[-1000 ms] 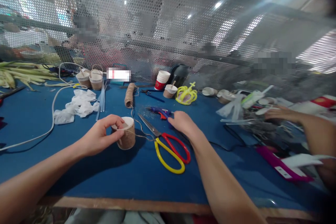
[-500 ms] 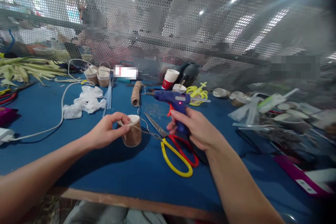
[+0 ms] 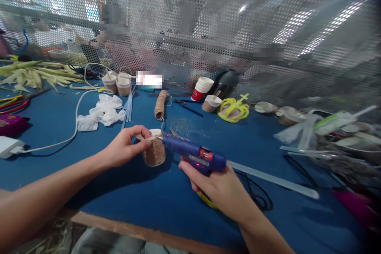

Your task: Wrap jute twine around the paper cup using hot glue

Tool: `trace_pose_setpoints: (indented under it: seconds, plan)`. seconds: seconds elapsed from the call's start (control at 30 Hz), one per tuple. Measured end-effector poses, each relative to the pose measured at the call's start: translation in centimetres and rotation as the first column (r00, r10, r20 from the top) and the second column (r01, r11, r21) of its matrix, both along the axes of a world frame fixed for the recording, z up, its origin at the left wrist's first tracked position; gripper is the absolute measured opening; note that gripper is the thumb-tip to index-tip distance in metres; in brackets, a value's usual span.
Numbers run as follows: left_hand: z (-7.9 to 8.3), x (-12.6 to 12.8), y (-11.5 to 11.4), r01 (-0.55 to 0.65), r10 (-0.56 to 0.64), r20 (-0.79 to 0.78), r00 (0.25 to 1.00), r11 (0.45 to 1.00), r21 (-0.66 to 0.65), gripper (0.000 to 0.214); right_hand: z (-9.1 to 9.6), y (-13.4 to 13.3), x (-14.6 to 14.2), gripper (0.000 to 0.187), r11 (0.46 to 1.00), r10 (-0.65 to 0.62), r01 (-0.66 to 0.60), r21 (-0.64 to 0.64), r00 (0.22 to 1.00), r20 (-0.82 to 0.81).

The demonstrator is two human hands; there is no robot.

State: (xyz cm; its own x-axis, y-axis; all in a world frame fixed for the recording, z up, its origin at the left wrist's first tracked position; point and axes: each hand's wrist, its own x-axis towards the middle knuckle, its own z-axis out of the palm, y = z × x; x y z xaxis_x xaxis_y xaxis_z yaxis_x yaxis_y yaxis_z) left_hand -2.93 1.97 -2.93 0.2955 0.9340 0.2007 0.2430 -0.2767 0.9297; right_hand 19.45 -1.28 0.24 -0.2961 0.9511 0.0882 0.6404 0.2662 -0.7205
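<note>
Fingers of my left hand point(image 3: 126, 147), left of centre in the frame: thumb and forefinger pinched together at the near-left rim of a brown rough-sided cup with a white inside point(image 3: 154, 155). Cup upright, just left of the frame's middle; cannot tell whether its base touches the blue surface point(image 3: 125, 194).

Fingers of my right hand point(image 3: 222, 190), lower centre: clamped round the grip of a dark blue plastic glue gun point(image 3: 190, 152), small red light lit on its side. Metal nozzle points left, right by the cup's rim and my left fingertips; contact with the cup cannot be made out. A long translucent glue stick point(image 3: 276, 181) juts from the gun's rear toward the lower right.

Under the gun and my right hand, mostly hidden: scissors with a yellow handle loop point(image 3: 208, 200). Black cord point(image 3: 262, 200) looped just right of my wrist.

Further out, above the cup: brown spool of twine point(image 3: 161, 105), lying on its side. Left of it, thin clear sticks point(image 3: 128, 107), then crumpled white material point(image 3: 102, 112).

Above and right of centre: blue-handled pliers point(image 3: 190, 108), stacked white-and-red paper cups point(image 3: 201, 89), yellow crown-shaped piece point(image 3: 233, 112). Upper left: pale green husk-like strips point(image 3: 32, 74). Grey perforated screen point(image 3: 178, 27) across the top.
</note>
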Motion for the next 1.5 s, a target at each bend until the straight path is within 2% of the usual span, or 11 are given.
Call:
trace_pose_setpoints:
  seconds: [0.2, 0.5, 0.67, 0.83, 1.0, 1.13, 1.27, 1.5]
  plan:
    - [-0.2, 0.0, 0.0, 0.001, -0.001, 0.027, 1.0, 1.0, -0.003, 0.014, -0.1, -0.3, -0.2, 0.031, 1.0, 0.003, -0.004, 0.017, 0.998, 0.069]
    - [0.0, 0.1, -0.1, -0.005, 0.006, 0.034, 0.999, 0.999, -0.043, 0.018, 0.0, -0.1, -0.1, 0.029, 1.0, 0.011, -0.011, 0.007, 0.997, 0.081]
    - [-0.1, 0.1, -0.1, -0.002, 0.005, 0.056, 0.998, 0.998, -0.057, 0.02, 0.4, -0.2, -0.3, 0.029, 0.996, -0.078, 0.081, -0.043, 0.994, 0.073]
    - [-0.3, 0.0, -0.1, 0.001, 0.003, 0.063, 0.998, 0.999, -0.052, 0.021, 0.0, -0.3, -0.2, 0.029, 0.999, -0.013, 0.015, -0.031, 0.998, 0.061]
    - [0.0, 0.1, -0.1, -0.001, 0.003, 0.04, 0.999, 0.998, -0.059, 0.021, -0.5, -0.2, 0.0, 0.029, 1.0, -0.018, 0.019, -0.024, 0.998, 0.058]
    - [-0.1, 0.0, 0.0, -0.003, 0.006, 0.05, 0.999, 0.998, -0.057, 0.022, 0.0, -0.2, -0.2, 0.028, 0.999, -0.039, 0.039, 0.006, 0.998, 0.056]
    - [-0.2, 0.0, 0.0, 0.01, -0.007, 0.059, 0.998, 0.999, -0.046, 0.022, 0.6, -0.3, -0.5, 0.029, 0.997, -0.065, 0.067, -0.041, 0.997, 0.048]
    - [0.0, 0.0, 0.0, 0.004, -0.001, 0.055, 0.998, 0.999, -0.042, 0.02, -0.5, -0.2, -0.3, 0.029, 0.995, -0.088, 0.089, -0.04, 0.996, 0.018]
